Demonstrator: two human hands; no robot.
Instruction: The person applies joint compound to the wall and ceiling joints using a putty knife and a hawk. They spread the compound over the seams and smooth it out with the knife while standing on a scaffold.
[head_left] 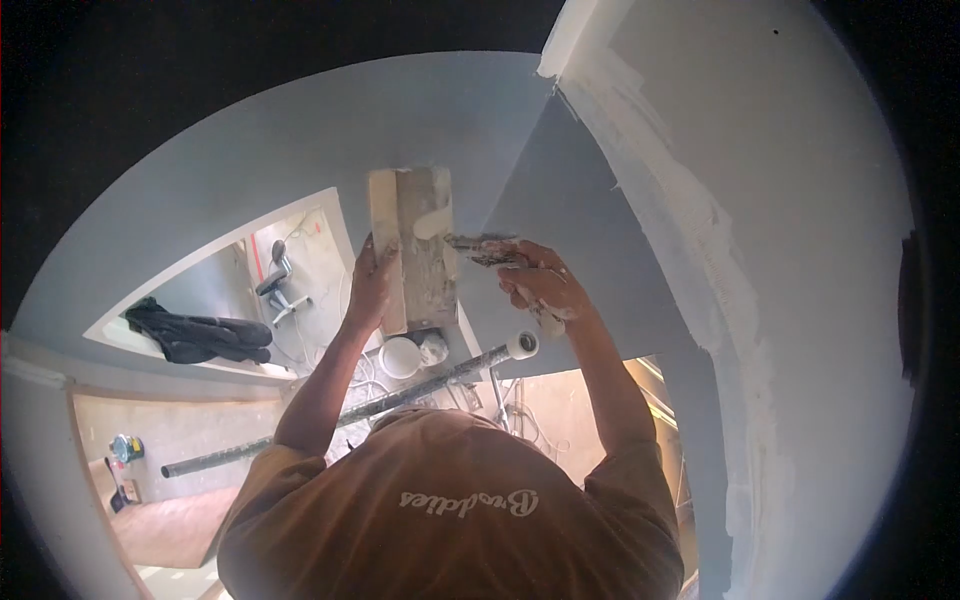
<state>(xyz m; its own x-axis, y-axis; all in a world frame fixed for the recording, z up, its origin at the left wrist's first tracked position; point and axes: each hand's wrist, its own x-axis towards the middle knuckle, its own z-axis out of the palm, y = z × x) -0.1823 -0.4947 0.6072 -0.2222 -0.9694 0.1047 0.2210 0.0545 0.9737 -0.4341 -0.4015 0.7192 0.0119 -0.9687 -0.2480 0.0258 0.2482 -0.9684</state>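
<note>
My left hand [372, 283] is wrapped round the left side of a long, smeared mud pan [425, 285], held up in front of me. A blob of white joint compound [433, 223] sits in its upper right part. My right hand [545, 286] is closed on a putty knife [482, 247], coated in compound. The knife's tip reaches the pan's right edge; whether it touches is hard to tell. Part of the knife is hidden by my fingers.
A wall seam [690, 215] covered in white compound runs down the right. Below the pan are a long pole [420, 385], a white bucket [400, 357] and cables. Left, an opening holds a dark jacket [195, 332] on its ledge; an office chair [277, 275] stands beyond.
</note>
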